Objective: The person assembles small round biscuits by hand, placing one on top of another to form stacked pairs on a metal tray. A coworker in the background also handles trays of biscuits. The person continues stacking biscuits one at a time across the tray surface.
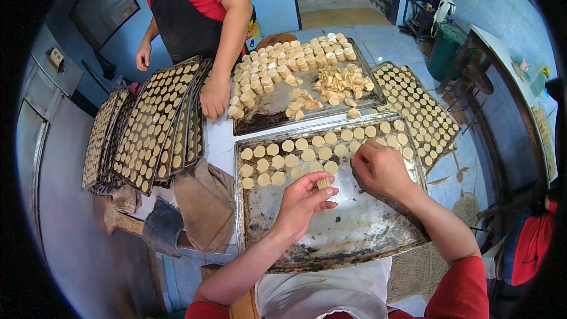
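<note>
A short stack of thin round dough discs [323,183] is pinched between the thumb and fingers of my left hand [304,204], above the near baking tray [331,236]. My right hand [381,171] is just to its right, low over the same tray beside the laid-out discs. Its fingers curl downward and together, and what they hold, if anything, is hidden. Rows of pale flat discs [308,155] cover the far part of this dark, worn metal tray. Beyond it, a second tray [260,123] bears many stacked discs [283,71] and a loose heap of dough pieces [342,84].
Across the table at the left stands a person [198,12] in a red shirt and black apron, one hand by the far tray. Disc-covered trays [156,124] lean in piles at the left; another tray [413,106] lies at the right. Brown cloths [204,207] hang at the table's left edge.
</note>
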Motion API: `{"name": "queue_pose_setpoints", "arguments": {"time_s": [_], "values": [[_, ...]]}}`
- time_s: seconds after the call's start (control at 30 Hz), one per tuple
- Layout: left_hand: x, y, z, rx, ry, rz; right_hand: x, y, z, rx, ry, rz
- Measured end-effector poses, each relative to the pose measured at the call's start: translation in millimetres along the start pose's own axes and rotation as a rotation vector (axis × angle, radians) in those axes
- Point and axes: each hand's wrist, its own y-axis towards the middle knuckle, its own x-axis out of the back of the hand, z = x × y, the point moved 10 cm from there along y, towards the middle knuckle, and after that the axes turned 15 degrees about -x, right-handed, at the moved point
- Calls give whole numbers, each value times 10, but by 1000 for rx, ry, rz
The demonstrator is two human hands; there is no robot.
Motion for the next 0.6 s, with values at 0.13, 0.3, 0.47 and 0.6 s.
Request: {"name": "queue_pose_setpoints", "arguments": {"time_s": [0.13, 0.3, 0.47, 0.6], "values": [[-200, 59, 12, -12, -28, 93, -194, 7, -104, -7, 79, 87], [-321, 112, 231, 50, -39, 163, -99, 56, -315, -140, 162, 76], [-408, 111, 110, 4, -29, 134, 131, -96, -313, -94, -146, 115], [-438, 158, 153, -56, -80, 181, -1, -318, -125, -116, 415, 398]]}}
